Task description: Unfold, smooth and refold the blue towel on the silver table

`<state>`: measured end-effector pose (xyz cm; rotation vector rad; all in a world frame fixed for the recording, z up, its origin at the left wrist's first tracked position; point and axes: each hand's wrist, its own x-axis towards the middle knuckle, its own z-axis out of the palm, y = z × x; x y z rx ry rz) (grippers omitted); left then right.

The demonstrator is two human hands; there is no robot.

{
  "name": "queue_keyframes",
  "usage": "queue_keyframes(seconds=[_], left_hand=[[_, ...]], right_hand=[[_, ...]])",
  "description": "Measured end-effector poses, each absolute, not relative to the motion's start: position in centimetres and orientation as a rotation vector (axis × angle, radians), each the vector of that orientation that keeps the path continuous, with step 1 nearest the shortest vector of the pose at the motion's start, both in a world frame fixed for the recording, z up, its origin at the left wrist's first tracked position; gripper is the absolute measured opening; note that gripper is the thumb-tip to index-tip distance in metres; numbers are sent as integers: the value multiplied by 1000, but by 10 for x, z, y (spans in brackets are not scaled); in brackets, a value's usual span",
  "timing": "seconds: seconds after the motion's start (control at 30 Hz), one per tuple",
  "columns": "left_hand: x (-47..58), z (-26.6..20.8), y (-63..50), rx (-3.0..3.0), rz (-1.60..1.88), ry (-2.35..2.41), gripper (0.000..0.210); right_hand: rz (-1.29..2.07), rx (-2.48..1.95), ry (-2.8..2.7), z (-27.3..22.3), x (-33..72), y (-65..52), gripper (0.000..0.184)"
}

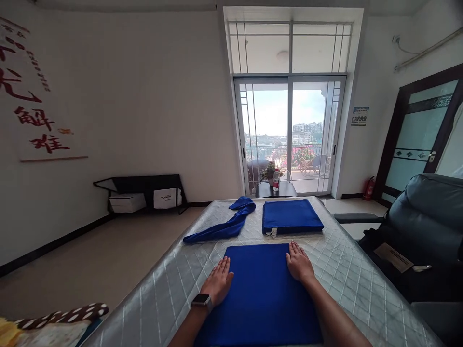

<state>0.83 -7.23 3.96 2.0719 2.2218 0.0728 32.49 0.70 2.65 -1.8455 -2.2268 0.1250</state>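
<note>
A flat blue cloth [264, 294], squared into a neat rectangle, lies in front of me on the quilted mattress [361, 284]. Along its left edge rests my left hand [217, 282], fingers stretched out and pointing away from me, a watch on the wrist. My right hand [299, 261] lies flat on the far right corner of the cloth, fingers extended. Neither hand grips anything. Just beyond sits a folded blue stack [291, 214] with a white tag at its near edge. Left of that stack, a twisted blue cloth [227, 226] lies loose.
A black armchair [427, 217] with items on its seat stands to the right. Behind the mattress's far end is a small table [285, 189] with a bottle [276, 179] and a plant. A black rack [144, 185] with boxes stands by the wall. Patterned fabric [65, 315] shows at lower left.
</note>
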Motion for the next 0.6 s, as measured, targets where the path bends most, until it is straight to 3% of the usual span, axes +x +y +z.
queue_keyframes(seconds=[0.27, 0.43, 0.6], left_hand=[[104, 60, -33, 2290, 173, 2022, 68], [198, 48, -14, 2505, 265, 1650, 64], [214, 34, -4, 2491, 339, 1621, 64]], right_hand=[[157, -1837, -2196, 24, 326, 9, 63], [103, -1788, -2266, 18, 331, 10, 62], [40, -1770, -2321, 16, 333, 11, 63]])
